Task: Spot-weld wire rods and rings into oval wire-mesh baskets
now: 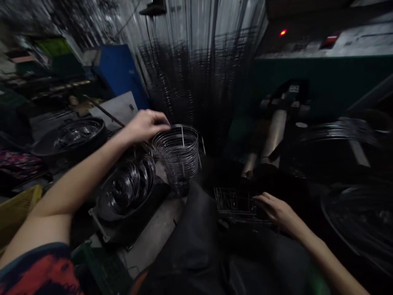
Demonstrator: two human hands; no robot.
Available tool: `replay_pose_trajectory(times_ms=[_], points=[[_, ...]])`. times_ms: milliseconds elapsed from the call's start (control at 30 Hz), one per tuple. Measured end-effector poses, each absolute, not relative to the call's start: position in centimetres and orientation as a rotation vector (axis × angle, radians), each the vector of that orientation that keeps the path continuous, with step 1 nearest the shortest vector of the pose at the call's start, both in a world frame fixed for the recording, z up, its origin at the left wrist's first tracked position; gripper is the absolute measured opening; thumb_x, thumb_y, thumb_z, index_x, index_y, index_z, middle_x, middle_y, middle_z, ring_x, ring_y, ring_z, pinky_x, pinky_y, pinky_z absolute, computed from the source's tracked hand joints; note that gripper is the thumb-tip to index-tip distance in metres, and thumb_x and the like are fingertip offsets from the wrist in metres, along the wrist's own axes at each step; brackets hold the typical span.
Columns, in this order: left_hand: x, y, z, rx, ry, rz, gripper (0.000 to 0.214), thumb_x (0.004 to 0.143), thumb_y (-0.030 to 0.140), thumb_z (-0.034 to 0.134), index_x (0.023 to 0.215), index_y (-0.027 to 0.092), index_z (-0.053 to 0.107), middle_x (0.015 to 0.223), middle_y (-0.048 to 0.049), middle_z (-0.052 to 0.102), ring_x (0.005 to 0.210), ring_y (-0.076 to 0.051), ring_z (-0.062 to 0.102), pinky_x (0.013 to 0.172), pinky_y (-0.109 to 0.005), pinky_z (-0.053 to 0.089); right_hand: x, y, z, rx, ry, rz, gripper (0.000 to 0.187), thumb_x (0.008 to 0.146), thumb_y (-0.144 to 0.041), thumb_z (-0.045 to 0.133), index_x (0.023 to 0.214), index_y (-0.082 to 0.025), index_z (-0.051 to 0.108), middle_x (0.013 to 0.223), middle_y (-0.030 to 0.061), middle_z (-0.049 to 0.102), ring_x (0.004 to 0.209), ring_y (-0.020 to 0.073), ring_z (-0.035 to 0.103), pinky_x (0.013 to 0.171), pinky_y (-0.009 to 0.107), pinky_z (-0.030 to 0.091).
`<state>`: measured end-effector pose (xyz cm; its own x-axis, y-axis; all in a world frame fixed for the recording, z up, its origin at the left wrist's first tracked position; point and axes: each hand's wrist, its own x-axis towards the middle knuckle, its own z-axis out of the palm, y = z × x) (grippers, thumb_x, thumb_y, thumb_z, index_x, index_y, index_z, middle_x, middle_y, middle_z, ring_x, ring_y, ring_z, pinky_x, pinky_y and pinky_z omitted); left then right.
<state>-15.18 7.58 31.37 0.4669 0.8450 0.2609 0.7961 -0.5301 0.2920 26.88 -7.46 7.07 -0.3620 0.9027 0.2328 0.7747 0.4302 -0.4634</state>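
Observation:
My left hand (145, 125) reaches forward with its fingers closed on the top rim of a tall stack of thin wire rings (178, 153) that stands upright on the floor. My right hand (274, 209) rests low on my lap, fingers curled at the edge of a small flat wire grid (235, 201). Below the left arm, a dark oval tub (124, 192) holds bundles of shiny wire rings. My dark trousers fill the lower middle of the view.
A black round tub (72, 137) with more rings sits at the left. Behind it stand a blue box (119, 71) and, in the middle, hanging wire racks (196, 69). A green machine (310, 78) with a red lamp is at the right. Large wire coils (353, 213) lie right.

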Motion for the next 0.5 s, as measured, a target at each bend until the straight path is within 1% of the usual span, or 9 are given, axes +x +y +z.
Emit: replay_pose_trajectory(times_ms=[67,133,200,233,267,333,400,500], points=[[-15.4,8.6,33.6,2.741,1.664,0.702,0.022,0.084,0.025,0.062,0.096,0.008,0.068,0.085,-0.0009,0.068,0.079,-0.013,0.06,0.088,-0.033,0.047,25.3,-8.4,7.7,-1.408,-2.193,0.347,0.031,0.095,-0.036,0.039,0.097,-0.023,0.067,0.08,0.0055,0.066,0.066,0.0169,0.066,0.056,0.026,0.053],[-14.8,9.5,33.2,2.819,1.822,0.7,0.026,0.089,0.028,0.057,0.101,0.007,0.066,0.095,-0.0039,0.067,0.087,-0.014,0.059,0.092,-0.035,0.046,24.2,-9.2,8.6,-1.389,-2.175,0.289,0.029,0.095,-0.037,0.041,0.1,-0.023,0.066,0.081,0.0046,0.067,0.064,0.0155,0.066,0.052,0.024,0.052],[-13.5,10.4,30.0,2.814,1.895,0.559,0.026,0.092,0.026,0.051,0.104,0.007,0.063,0.103,-0.0079,0.065,0.093,-0.015,0.058,0.093,-0.033,0.045,23.4,-10.0,9.6,-1.343,-2.168,0.196,0.028,0.095,-0.034,0.042,0.104,-0.022,0.065,0.085,0.0047,0.068,0.063,0.0145,0.067,0.049,0.022,0.05],[-12.8,10.9,27.6,2.804,1.905,0.482,0.026,0.093,0.024,0.049,0.104,0.005,0.063,0.104,-0.0096,0.065,0.094,-0.015,0.058,0.092,-0.032,0.045,23.0,-10.6,10.1,-1.313,-2.162,0.138,0.026,0.095,-0.032,0.044,0.106,-0.021,0.065,0.086,0.005,0.069,0.064,0.0148,0.068,0.05,0.022,0.051],[-12.2,11.3,25.1,2.795,1.905,0.414,0.025,0.094,0.021,0.046,0.103,0.004,0.062,0.103,-0.011,0.065,0.093,-0.015,0.059,0.09,-0.029,0.045,22.7,-11.1,10.6,-1.283,-2.149,0.082,0.025,0.095,-0.031,0.045,0.107,-0.022,0.065,0.087,0.005,0.07,0.066,0.0153,0.068,0.052,0.022,0.052],[-11.0,12.0,20.1,2.786,1.885,0.318,0.021,0.092,0.014,0.046,0.1,0.005,0.063,0.097,-0.0112,0.066,0.089,-0.015,0.06,0.082,-0.025,0.046,22.1,-12.6,11.7,-1.226,-2.103,0.028,0.024,0.094,-0.027,0.046,0.11,-0.023,0.065,0.087,0.0042,0.071,0.069,0.0162,0.069,0.058,0.023,0.055],[-10.1,12.5,16.3,2.773,1.868,0.258,0.017,0.089,0.012,0.049,0.096,0.009,0.064,0.094,-0.0106,0.066,0.086,-0.017,0.062,0.076,-0.024,0.046,21.8,-14.3,12.8,-1.195,-2.04,0.088,0.024,0.092,-0.024,0.05,0.112,-0.026,0.064,0.087,0.0025,0.072,0.072,0.0163,0.07,0.062,0.024,0.056],[-10.0,13.1,14.2,2.748,1.871,0.225,0.018,0.09,0.016,0.049,0.098,0.013,0.065,0.096,-0.011,0.066,0.088,-0.02,0.062,0.075,-0.027,0.046,22.1,-16.9,14.0,-1.304,-1.825,0.25,0.021,0.09,-0.028,0.052,0.106,-0.03,0.066,0.088,0.0019,0.073,0.075,0.0176,0.07,0.063,0.024,0.058]])
